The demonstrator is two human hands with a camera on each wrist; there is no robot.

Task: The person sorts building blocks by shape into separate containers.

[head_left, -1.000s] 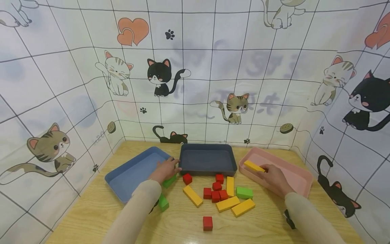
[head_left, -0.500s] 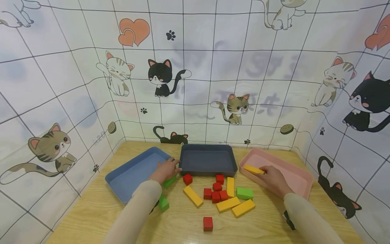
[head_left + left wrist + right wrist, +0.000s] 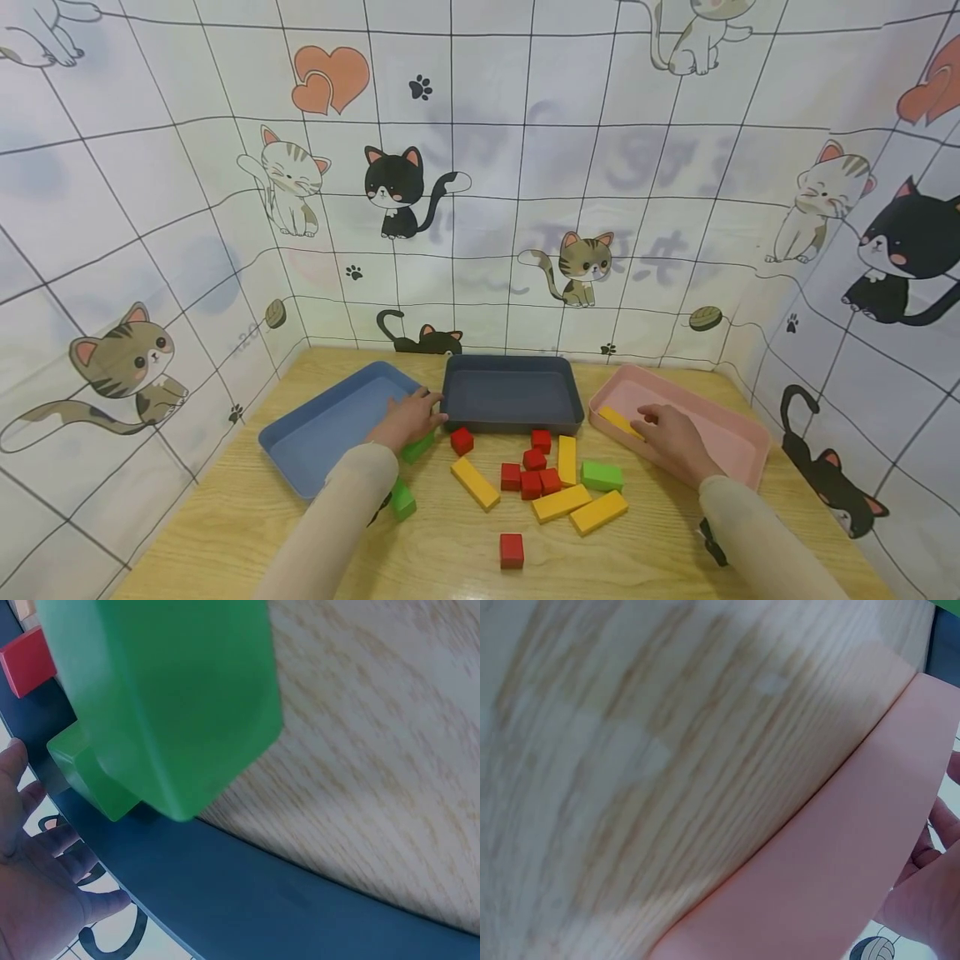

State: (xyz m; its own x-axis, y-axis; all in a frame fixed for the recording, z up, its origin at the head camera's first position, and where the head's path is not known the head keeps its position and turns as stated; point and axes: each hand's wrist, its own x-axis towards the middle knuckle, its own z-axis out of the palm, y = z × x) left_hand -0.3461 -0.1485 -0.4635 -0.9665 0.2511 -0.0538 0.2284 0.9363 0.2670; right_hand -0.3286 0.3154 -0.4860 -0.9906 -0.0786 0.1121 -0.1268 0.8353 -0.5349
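In the head view my right hand point(image 3: 672, 433) is over the near side of the pink tray point(image 3: 723, 421), fingertips just right of a yellow block point(image 3: 618, 421) that lies inside by the near wall. The right wrist view shows the same hand point(image 3: 930, 892) behind the pink tray's outer wall point(image 3: 810, 870), its fingers loosely bent. My left hand point(image 3: 408, 421) hovers with spread fingers at the right end of the blue tray point(image 3: 330, 429), beside the dark tray point(image 3: 512, 393). Under it stands a green block point(image 3: 417, 448); a second green block point(image 3: 402, 497) is nearer the forearm.
Several red cubes point(image 3: 531, 483) and yellow blocks point(image 3: 476, 483) lie on the wooden table point(image 3: 442, 558) in front of the dark tray, with a green block point(image 3: 602, 475) to their right. One red cube point(image 3: 512, 551) sits nearer. A cat-patterned sheet point(image 3: 487, 167) surrounds the table.
My right hand has lowered the yellow block into the pink tray and let it go; the fingertips have drawn slightly right and away. The left hand has stayed put.
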